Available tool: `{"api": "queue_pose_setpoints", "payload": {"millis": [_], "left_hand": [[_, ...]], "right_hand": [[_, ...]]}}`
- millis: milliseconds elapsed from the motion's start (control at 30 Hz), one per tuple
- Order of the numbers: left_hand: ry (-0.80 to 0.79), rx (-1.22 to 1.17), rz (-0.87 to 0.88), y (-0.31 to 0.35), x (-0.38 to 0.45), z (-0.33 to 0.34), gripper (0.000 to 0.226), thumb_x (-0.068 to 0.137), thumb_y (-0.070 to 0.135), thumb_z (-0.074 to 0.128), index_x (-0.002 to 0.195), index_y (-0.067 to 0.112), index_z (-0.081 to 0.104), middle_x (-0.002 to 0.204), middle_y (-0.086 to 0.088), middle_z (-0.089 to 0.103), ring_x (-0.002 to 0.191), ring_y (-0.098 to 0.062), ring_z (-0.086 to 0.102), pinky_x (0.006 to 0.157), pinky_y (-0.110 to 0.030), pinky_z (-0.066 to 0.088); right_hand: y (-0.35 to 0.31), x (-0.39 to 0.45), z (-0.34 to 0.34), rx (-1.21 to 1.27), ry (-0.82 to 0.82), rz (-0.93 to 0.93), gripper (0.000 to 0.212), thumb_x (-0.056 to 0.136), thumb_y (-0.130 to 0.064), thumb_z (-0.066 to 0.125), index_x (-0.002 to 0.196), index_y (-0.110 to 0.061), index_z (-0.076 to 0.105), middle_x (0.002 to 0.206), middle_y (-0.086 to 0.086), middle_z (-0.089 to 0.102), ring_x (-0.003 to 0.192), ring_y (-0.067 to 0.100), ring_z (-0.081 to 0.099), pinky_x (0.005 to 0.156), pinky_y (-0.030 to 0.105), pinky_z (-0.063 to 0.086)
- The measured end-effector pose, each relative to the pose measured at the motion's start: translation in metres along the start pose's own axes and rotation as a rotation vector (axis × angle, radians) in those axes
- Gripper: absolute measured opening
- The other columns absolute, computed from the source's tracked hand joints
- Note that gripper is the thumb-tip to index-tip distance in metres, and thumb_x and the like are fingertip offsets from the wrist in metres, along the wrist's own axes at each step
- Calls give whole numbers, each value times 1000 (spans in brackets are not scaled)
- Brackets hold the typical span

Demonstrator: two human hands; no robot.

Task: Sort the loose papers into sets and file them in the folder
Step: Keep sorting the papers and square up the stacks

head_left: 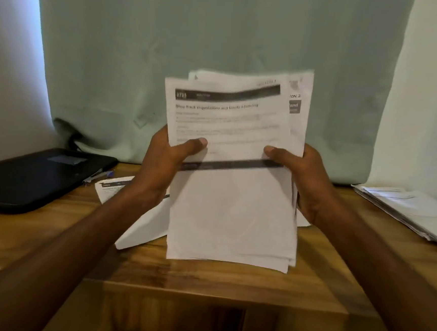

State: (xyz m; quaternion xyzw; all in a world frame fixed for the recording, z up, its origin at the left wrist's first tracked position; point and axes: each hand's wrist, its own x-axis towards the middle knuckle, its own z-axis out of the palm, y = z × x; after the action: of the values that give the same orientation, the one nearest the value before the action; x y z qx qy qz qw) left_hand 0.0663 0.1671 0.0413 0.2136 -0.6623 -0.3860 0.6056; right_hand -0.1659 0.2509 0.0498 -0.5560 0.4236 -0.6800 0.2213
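Observation:
I hold a stack of white printed papers [232,119] upright above the wooden table, text side toward me, with a dark header band on the front sheet. My left hand [170,158] grips the stack's left edge, thumb on the front sheet. My right hand [303,178] grips the right edge, thumb on the front. The sheets are fanned unevenly, and the lower ones hang down toward the table. Another printed sheet [115,185] lies flat on the table under my left forearm. A black folder [34,175] lies closed at the left.
A second pile of white papers [414,211] lies at the table's right edge. A pen [100,174] rests beside the black folder. A pale green curtain [223,33] hangs behind the wooden table [228,279], whose front edge is near me.

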Motion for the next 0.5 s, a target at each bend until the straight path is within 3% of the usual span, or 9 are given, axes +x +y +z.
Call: {"api": "queue_pose_setpoints", "payload": {"millis": [67, 200, 367, 500], "left_hand": [[8, -42, -33, -1, -13, 5, 39, 92, 17, 74, 130, 21, 63, 122, 5, 74, 108, -17, 72, 97, -43, 59], [40, -40, 38, 7, -28, 19, 34, 91, 16, 76, 122, 25, 65, 119, 6, 75, 107, -14, 72, 93, -35, 60], [66, 42, 243, 41, -15, 35, 31, 95, 20, 72, 123, 21, 61, 117, 9, 72, 105, -5, 71, 81, -19, 58], [44, 33, 251, 44, -4, 39, 31, 93, 22, 75, 121, 20, 64, 115, 6, 74, 104, -7, 72, 81, -22, 59]], "right_hand": [[8, -18, -5, -30, 14, 16, 35, 93, -22, 72, 128, -19, 67, 122, -2, 74, 109, 20, 71, 96, 42, 58], [3, -34, -3, -20, 61, -43, 21, 96, -20, 68, 115, -29, 67, 105, -16, 76, 100, 10, 73, 76, 22, 60], [-26, -21, 3, -32, 164, -173, 16, 99, -25, 64, 113, -34, 65, 105, -16, 75, 98, 3, 72, 72, 17, 58], [-26, -18, 0, -43, 191, -181, 14, 98, -32, 65, 110, -38, 63, 105, -18, 74, 97, 2, 72, 73, 21, 60]]}}
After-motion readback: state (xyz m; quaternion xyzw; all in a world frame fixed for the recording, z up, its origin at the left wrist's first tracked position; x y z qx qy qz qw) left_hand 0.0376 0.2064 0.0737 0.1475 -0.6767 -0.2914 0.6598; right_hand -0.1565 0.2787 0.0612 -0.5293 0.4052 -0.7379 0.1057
